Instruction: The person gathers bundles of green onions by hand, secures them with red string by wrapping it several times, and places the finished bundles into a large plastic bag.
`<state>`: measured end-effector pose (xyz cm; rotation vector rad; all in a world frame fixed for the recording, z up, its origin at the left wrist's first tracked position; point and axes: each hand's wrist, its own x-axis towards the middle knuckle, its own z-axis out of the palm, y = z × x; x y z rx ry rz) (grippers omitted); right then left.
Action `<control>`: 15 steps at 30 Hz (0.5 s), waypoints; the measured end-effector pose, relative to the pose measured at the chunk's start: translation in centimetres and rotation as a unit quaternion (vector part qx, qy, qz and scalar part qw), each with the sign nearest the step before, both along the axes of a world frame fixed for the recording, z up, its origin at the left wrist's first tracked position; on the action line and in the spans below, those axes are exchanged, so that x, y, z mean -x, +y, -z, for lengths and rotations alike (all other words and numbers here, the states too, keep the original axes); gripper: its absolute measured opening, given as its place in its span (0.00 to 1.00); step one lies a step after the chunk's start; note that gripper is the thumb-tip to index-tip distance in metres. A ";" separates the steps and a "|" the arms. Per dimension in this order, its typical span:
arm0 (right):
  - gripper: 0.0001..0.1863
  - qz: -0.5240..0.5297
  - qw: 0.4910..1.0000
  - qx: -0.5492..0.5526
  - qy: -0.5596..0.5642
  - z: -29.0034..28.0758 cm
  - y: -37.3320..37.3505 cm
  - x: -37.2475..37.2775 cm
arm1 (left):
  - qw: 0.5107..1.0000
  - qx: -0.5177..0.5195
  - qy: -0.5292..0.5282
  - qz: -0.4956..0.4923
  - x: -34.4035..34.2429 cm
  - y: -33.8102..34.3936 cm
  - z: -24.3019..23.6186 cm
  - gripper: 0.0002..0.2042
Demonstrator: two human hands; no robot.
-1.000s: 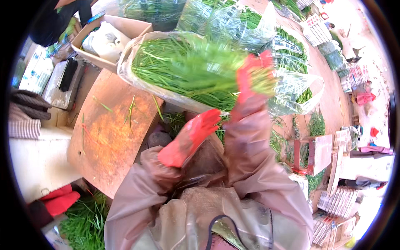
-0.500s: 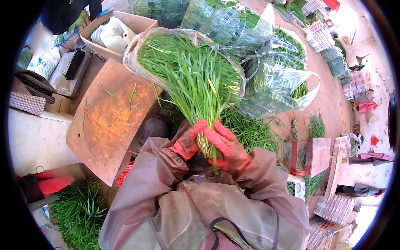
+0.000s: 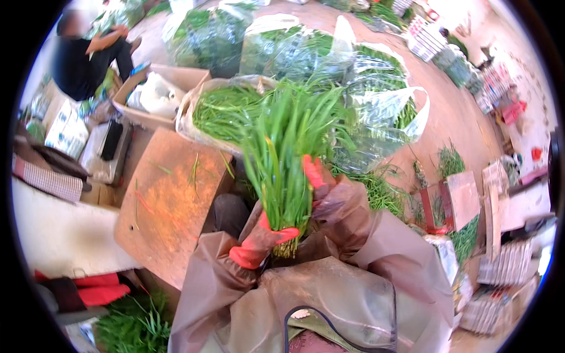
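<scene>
A thick bunch of garlic chives point(image 3: 282, 147) stands upright in front of my chest, its green leaves fanning out at the top and the pale cut ends at the bottom. Wrapped round its lower stems is my left hand point(image 3: 262, 242), in a red glove. My right hand point(image 3: 318, 176), also red-gloved, is at the bunch's right side higher up, its visible fingers stretched upward along the leaves; part of it is blurred or hidden. Just behind, a clear plastic bag point(image 3: 185, 109) holds more chives point(image 3: 226, 112) lying flat.
A stained board point(image 3: 159, 200) with loose leaves stands to the left. Beyond it are a cardboard box point(image 3: 138, 116) and a seated person point(image 3: 88, 59). Filled plastic bags point(image 3: 282, 50) line the back. Loose chives point(image 3: 379, 191) lie at right, near a reddish wooden stand point(image 3: 462, 200).
My right hand has moved from the cut ends up to the bunch's right side. My left hand has shifted lower on the stems. The bunch stands more upright, and the view has tilted up.
</scene>
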<state>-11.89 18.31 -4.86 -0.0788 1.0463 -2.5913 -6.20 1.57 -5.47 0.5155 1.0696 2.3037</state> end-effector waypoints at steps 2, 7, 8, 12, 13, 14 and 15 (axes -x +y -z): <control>0.23 -0.012 0.983 -0.151 0.105 -2.3 -2.5 1.9 | 0.999 -0.029 -0.004 -0.028 1.7 -2.5 0.0 0.38; 0.42 0.123 0.923 -0.155 0.330 -11.3 -13.9 4.1 | 0.912 0.221 0.102 -0.330 5.9 -10.1 -5.6 0.25; 0.46 0.098 0.934 -0.089 0.332 -13.1 -15.9 4.5 | 0.845 0.267 0.211 -0.411 7.3 -12.9 -4.0 0.24; 0.52 0.057 0.885 0.000 0.462 -15.9 -19.9 4.8 | 0.705 0.436 0.227 -0.511 9.2 -21.9 -3.1 0.21; 0.52 0.072 0.868 -0.012 0.491 -15.4 -20.7 5.2 | 0.702 0.455 0.224 -0.500 9.4 -22.8 -2.7 0.20; 0.50 0.071 0.861 -0.028 0.503 -14.8 -21.2 5.7 | 0.706 0.466 0.223 -0.484 9.5 -23.2 -2.3 0.19; 0.47 0.053 0.866 -0.041 0.496 -14.1 -21.2 6.3 | 0.714 0.469 0.226 -0.468 10.0 -23.2 -1.8 0.19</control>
